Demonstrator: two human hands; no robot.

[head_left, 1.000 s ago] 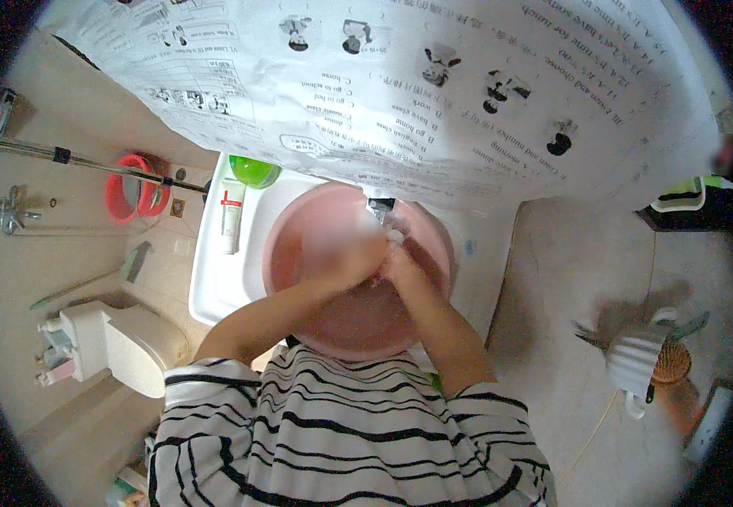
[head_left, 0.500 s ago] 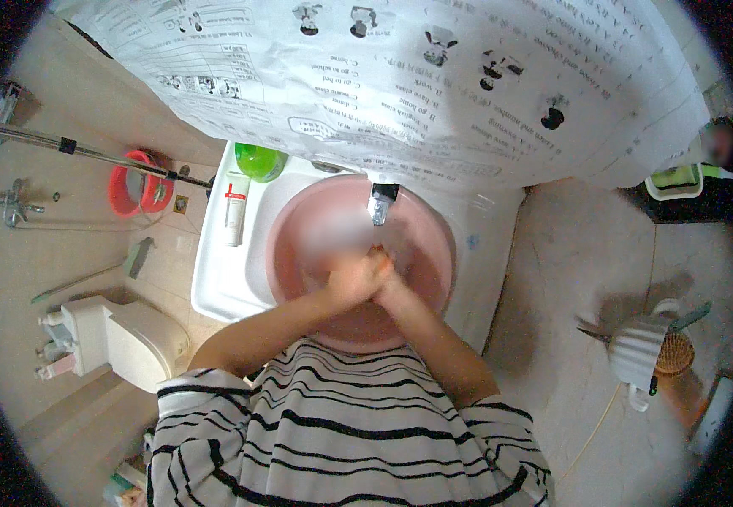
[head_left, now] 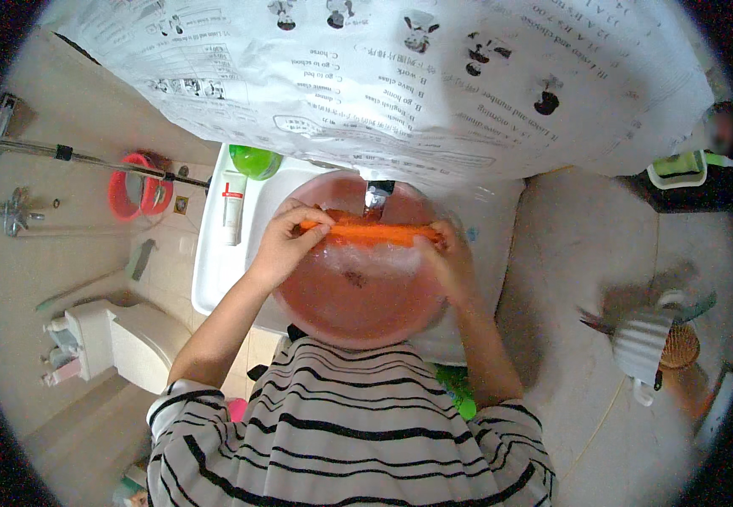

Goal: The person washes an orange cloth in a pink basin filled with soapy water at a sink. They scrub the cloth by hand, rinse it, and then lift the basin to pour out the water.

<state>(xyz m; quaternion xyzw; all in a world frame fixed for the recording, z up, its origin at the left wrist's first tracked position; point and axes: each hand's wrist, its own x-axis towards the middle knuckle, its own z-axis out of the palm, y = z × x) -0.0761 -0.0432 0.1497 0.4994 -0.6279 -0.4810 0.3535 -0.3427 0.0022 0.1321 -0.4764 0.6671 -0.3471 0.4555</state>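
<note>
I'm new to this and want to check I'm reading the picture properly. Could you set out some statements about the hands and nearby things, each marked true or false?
1. The left hand and right hand hold opposite ends of an orange strip. True.
2. The two hands are pressed together. False: they are apart.
3. The orange strip is over a pink basin. True.
4. Nothing lies just left of the basin. False: a white tube with a red band does.
5. A green object is near the tube. True.
6. The person's top is plain black. False: the top is white with black stripes.
</note>
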